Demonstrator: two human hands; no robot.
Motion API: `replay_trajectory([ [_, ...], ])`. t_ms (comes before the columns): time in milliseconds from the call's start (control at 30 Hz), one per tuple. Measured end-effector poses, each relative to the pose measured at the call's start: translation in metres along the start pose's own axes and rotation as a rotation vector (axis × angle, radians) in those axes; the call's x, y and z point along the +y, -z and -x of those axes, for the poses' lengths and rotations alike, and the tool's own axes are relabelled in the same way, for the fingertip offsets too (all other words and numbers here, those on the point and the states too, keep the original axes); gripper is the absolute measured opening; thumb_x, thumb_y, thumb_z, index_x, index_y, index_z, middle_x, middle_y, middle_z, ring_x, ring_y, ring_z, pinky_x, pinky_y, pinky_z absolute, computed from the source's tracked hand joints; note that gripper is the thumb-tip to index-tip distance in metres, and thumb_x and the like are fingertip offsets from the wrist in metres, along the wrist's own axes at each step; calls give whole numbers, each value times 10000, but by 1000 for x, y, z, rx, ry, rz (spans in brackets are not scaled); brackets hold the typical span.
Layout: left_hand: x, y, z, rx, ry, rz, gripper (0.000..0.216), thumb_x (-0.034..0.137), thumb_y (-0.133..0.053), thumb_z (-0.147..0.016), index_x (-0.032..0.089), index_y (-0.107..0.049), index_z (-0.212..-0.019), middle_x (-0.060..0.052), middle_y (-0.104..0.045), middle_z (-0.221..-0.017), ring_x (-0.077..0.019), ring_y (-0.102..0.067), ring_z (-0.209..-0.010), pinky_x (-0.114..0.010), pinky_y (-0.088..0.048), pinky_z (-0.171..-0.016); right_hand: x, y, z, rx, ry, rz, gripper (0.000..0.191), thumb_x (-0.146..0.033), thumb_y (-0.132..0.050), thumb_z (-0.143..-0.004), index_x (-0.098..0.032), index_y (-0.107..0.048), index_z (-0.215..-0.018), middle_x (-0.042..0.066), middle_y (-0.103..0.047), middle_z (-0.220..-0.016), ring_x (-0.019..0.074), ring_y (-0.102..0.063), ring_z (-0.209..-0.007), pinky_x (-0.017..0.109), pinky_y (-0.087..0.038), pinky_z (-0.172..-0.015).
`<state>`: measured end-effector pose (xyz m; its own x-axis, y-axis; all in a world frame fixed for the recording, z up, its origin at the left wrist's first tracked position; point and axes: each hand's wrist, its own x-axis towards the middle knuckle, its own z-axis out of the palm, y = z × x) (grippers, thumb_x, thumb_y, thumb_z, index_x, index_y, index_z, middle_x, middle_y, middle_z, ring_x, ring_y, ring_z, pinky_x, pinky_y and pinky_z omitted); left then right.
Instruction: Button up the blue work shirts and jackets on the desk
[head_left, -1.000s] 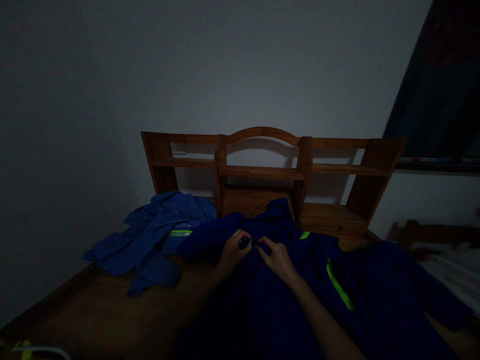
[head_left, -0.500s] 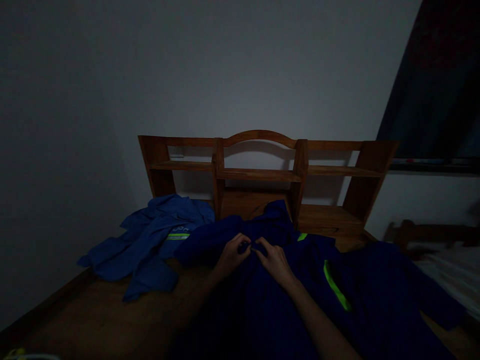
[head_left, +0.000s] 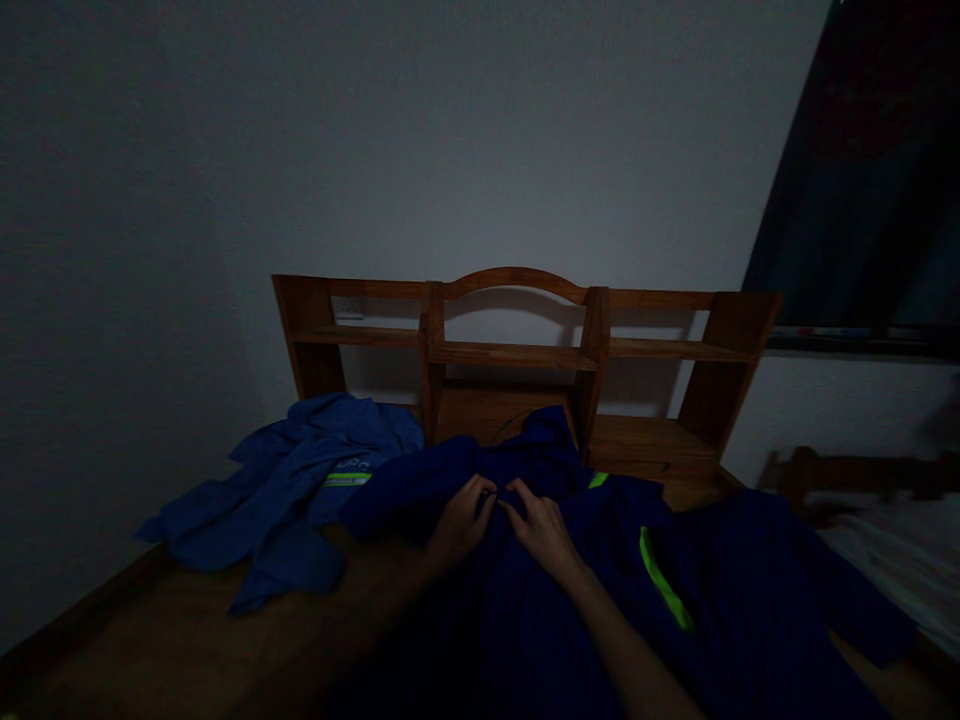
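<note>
A dark blue work jacket (head_left: 517,610) lies spread on the wooden surface, its collar end toward the shelf. Over its upper front, my left hand (head_left: 460,527) is closed, with thumb and fingertips pinching the cloth. Close beside it, my right hand (head_left: 546,532) pinches the same jacket with thumb and forefinger, the fingertips of both hands nearly meeting. Any small fastening between them is too dark to make out. To the right, more dark blue clothing (head_left: 765,580) with a bright green strip (head_left: 664,580) lies against the jacket.
A lighter blue work shirt (head_left: 292,490) with a reflective strip lies crumpled on the left of the wooden surface (head_left: 172,640). Behind stands a wooden shelf unit (head_left: 514,355) against the wall. A dark curtain (head_left: 862,200) hangs at the right, above pale bedding (head_left: 900,560). The room is dim.
The view has shifted slightly. Both hands stay at nearly the same place on the jacket, with the fingers slightly repositioned and the left hand's finger loop narrower.
</note>
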<state>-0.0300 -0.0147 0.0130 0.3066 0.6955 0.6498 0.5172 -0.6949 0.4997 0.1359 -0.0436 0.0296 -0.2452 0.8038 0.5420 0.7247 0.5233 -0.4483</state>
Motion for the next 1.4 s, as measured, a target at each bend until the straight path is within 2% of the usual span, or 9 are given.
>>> replay_trajectory([
  [133,-3,-3,1,10,-21,-23,172,241,-357,-904,208,-508,-980,-53,-558,-948,-177,-538,-940,-322,-430,-854,0,-1,-1,13,-6,30,202,-286,-446,-899,-268,-506,-1091,-6,-671,-880,173,-652,-765,218,-421,-687],
  [400,2,5,-2,40,78,41,162,271,-389,-896,232,-532,-962,-14,-611,-930,-166,-579,-902,-302,-442,-824,-2,4,-2,33,4,-47,333,-245,-450,-890,-303,-450,-1218,-17,-671,-914,165,-651,-800,230,-444,-745],
  [567,5,6,0,18,82,63,161,247,-465,-859,233,-549,-995,-5,-623,-977,-148,-585,-928,-286,-453,-837,-3,5,-2,19,26,-55,278,-259,-473,-884,-320,-506,-1153,-24,-666,-934,171,-643,-833,244,-442,-769],
  [767,1,8,1,-27,59,76,250,223,-559,-788,237,-543,-1037,-1,-618,-1027,-151,-575,-962,-292,-458,-850,0,3,-3,25,14,-72,204,-257,-490,-874,-268,-520,-1076,-18,-656,-885,162,-634,-744,231,-430,-697],
  [1033,-4,6,2,-22,51,73,208,249,-564,-797,236,-553,-1004,2,-625,-994,-152,-583,-936,-293,-462,-842,3,2,-3,19,10,-81,193,-263,-498,-871,-254,-510,-1063,0,-652,-846,176,-638,-781,247,-435,-749],
  [1400,0,6,1,0,19,53,198,253,-537,-814,225,-550,-1010,-21,-615,-998,-165,-577,-951,-313,-455,-863,-1,3,-2,2,0,-5,216,-267,-465,-886,-259,-488,-1100,-13,-648,-775,170,-639,-684,224,-418,-664],
])
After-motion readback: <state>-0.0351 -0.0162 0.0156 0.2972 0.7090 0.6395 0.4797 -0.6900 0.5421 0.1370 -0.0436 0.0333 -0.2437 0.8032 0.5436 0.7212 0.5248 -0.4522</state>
